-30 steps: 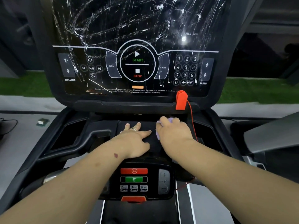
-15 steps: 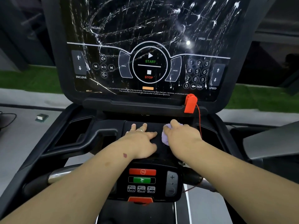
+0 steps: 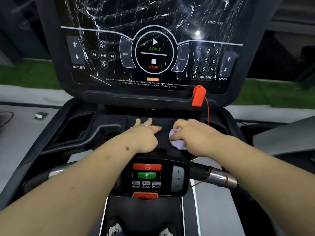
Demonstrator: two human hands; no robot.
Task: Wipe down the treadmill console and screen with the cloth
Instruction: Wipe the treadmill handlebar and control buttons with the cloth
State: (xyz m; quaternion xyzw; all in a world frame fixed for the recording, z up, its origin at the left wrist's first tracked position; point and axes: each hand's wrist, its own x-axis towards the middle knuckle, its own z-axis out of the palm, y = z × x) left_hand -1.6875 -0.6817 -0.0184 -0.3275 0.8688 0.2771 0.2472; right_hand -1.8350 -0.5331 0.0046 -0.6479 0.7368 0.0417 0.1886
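**Wiping the console shelf below the screen**

We are working on the flat dark shelf of the console [image 3: 163, 133], just under the screen [image 3: 153, 40]. Our right hand [image 3: 196, 135] is gripping the lilac cloth [image 3: 177, 143], fingers curled round the bunched fabric and pressing it onto the shelf. Our left hand [image 3: 144, 133] is lying flat just beside it, fingers straight and spread, holding nothing and bracing on the same surface.

To do this step well, in our judgement, we are keeping the cloth flat under the fingers rather than balled, and running overlapping passes from the back edge toward us. The bracing hand is covering part of the shelf, so that patch appears to need a pass once the hand lifts.

Edges and room: the shelf is ending behind at the base of the screen housing and in front above the lower button panel [image 3: 147, 176], whose stop and go keys we are avoiding pressing. To the right, the red safety clip [image 3: 198, 96] and its cord [image 3: 208, 113] are hanging near the cloth hand; snagging them is the likely fault. A recessed pocket [image 3: 75, 128] lies open to the left. The screen is showing heavy white streaks and looks not yet clean.
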